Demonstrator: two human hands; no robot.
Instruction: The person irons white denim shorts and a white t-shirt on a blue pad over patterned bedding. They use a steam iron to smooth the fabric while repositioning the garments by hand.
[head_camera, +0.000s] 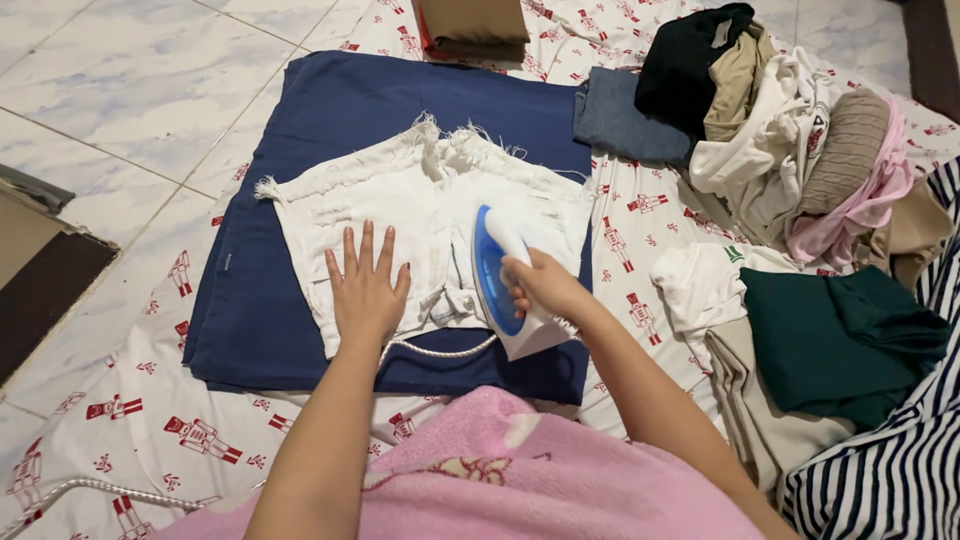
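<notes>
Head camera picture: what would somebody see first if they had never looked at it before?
First, the white and blue iron in the middle, gripped by the right hand on frayed white shorts. The left hand lies flat on the shorts beside it, over a dark blue cloth spread on the floor. To the right sits a heap of clothes, with a dark green garment nearer.

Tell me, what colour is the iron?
The iron is white with blue trim, seen clearly in the head view.
</notes>
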